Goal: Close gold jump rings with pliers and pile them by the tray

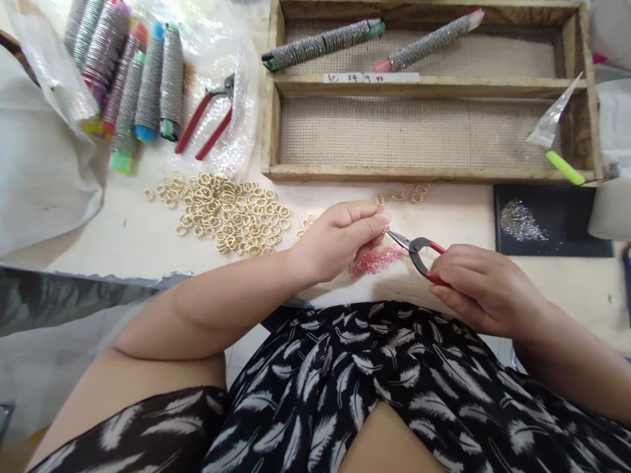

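My left hand (340, 238) is closed in a pinch on a gold ring (379, 200), which pokes up above the fingertips. Something small and pink also shows at those fingertips, too small to make out. Red-handled pliers (419, 255) are in my right hand (486, 286), with fingers wrapped round the grips. Their narrow tips point left and meet the left fingertips. Just below lies a pile of pink beads (377, 261), partly behind the left hand. A few gold rings (411, 192) sit beyond the hands, and a large heap of gold rings (227, 213) spreads to the left.
A wooden frame with mesh (424, 172) holds two wire-wrapped sticks (434, 41) at the back. More wire-wrapped rolls (148, 85) and red-handled cutters (210, 115) rest on plastic wrap at the left. Clear beads (522, 221) lie on a black tray (576, 230) at the right.
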Demonstrator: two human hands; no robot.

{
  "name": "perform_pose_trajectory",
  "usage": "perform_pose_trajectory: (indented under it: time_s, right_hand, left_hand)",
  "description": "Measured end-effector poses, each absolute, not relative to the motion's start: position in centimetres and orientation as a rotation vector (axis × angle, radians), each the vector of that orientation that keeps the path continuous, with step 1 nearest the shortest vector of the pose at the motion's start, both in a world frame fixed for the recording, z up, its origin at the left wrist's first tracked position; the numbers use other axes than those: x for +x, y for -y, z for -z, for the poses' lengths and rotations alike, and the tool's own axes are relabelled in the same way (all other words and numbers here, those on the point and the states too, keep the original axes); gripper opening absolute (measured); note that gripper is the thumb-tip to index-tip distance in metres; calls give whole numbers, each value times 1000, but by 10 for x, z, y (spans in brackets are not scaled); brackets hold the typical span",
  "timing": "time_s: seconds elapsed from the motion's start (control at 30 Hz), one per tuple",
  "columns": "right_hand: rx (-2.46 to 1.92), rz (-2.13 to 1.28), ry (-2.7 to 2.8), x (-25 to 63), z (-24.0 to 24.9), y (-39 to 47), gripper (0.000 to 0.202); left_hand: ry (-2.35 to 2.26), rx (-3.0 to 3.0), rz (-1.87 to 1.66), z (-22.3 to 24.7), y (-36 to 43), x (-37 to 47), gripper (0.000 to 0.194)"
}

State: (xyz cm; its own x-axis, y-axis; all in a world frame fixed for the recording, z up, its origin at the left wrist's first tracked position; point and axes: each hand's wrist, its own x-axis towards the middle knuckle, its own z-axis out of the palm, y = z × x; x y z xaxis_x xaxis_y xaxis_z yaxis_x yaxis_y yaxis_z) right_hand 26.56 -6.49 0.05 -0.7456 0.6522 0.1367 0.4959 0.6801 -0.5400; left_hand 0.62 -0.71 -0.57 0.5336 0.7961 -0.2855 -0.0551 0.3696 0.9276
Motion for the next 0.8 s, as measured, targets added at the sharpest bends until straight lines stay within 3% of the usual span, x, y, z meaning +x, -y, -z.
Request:
perform_pose_trajectory:
  time_s: [0.8]
  right_hand:
    - [-895,-643,2404,261,18,70,18]
  left_hand:
    - [-833,757,-709,8,18,15,32]
